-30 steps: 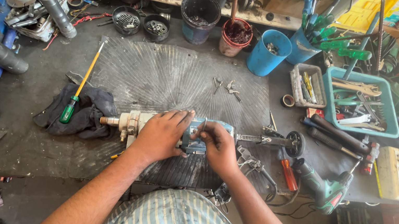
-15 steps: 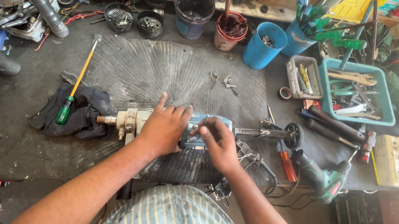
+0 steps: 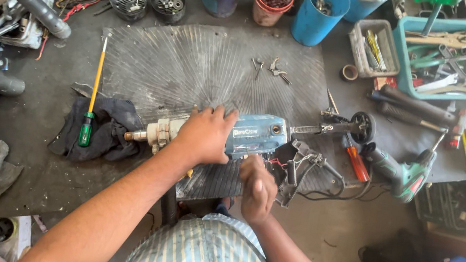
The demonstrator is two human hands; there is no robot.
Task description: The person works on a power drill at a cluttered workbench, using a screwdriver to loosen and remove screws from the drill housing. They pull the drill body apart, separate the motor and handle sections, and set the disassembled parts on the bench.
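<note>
Grip: my left hand (image 3: 207, 136) presses flat on the blue power drill (image 3: 232, 134), fingers spread, clamping nothing; my right hand (image 3: 259, 184) is curled closed just below its body, and whether it holds anything I cannot tell.
Drill: lying on its side on the ribbed mat (image 3: 205, 68), metal nose pointing left.
Rag (image 3: 98, 129): close by the nose, yellow screwdriver (image 3: 93, 91) on it; a roll could knock it.
Loose wiring (image 3: 322, 190): right of my fist, liable to snag.
</note>
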